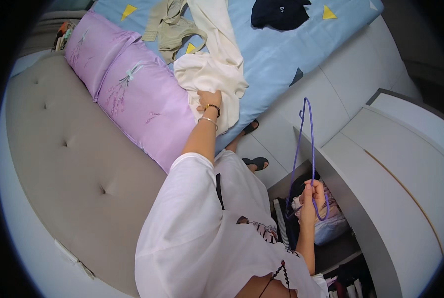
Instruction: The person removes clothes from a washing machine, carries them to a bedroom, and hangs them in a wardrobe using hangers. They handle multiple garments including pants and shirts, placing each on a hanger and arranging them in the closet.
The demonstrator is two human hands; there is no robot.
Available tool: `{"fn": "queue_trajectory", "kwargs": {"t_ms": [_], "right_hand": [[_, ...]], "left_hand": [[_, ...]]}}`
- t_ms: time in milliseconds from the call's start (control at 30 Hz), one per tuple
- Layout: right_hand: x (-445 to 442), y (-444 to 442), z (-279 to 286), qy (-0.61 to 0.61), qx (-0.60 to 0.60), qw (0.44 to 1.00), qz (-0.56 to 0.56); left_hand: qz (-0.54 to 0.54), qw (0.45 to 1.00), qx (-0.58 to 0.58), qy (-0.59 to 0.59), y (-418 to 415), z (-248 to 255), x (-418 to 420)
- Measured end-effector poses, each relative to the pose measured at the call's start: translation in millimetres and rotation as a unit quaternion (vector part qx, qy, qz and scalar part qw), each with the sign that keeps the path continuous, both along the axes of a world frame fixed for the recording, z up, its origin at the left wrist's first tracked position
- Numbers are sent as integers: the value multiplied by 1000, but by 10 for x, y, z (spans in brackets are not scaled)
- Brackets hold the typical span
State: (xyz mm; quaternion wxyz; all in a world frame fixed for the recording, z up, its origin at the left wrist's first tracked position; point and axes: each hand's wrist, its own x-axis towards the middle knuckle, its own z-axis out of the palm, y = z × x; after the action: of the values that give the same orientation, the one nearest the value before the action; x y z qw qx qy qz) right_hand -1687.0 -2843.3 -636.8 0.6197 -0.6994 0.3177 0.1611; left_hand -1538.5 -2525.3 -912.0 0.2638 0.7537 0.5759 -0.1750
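My left hand (209, 100), with a bead bracelet and a bangle at the wrist, grips a fold of a cream-coloured garment (216, 70). The cloth lies bunched on the bed beside a lilac pillow, and a long cream strip of it runs to the far side. Its fingertips are partly lost in the fabric. At the right, my right hand (314, 195) holds a purple clothes hanger (312, 141) on its side, in front of an open cabinet. Nothing hangs on the hanger. Above my left hand lies a beige bra (171, 35).
Lilac pillows (143, 93) lean along a grey tufted headboard (76, 149). On the blue bedsheet (270, 56) lies a black garment (279, 14). The cabinet (356, 208) holds folded clothes (331, 227); its white top (397, 160) stands at my right. Tiled floor (311, 97) separates it from the bed.
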Motion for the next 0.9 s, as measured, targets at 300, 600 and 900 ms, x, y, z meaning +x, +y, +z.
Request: {"fn": "queue_trajectory", "kwargs": {"t_ms": [300,600,900], "right_hand": [[604,225,-603,15,76,997,-25],[935,481,-728,-9,171,975,139],[84,-21,266,-183,2,976,117]], "left_hand": [[31,797,-476,-370,-328,1337,-478],[-612,541,-486,-310,-1057,2412,-1390],[-145,611,-743,-231,-729,2418,-1189]]}}
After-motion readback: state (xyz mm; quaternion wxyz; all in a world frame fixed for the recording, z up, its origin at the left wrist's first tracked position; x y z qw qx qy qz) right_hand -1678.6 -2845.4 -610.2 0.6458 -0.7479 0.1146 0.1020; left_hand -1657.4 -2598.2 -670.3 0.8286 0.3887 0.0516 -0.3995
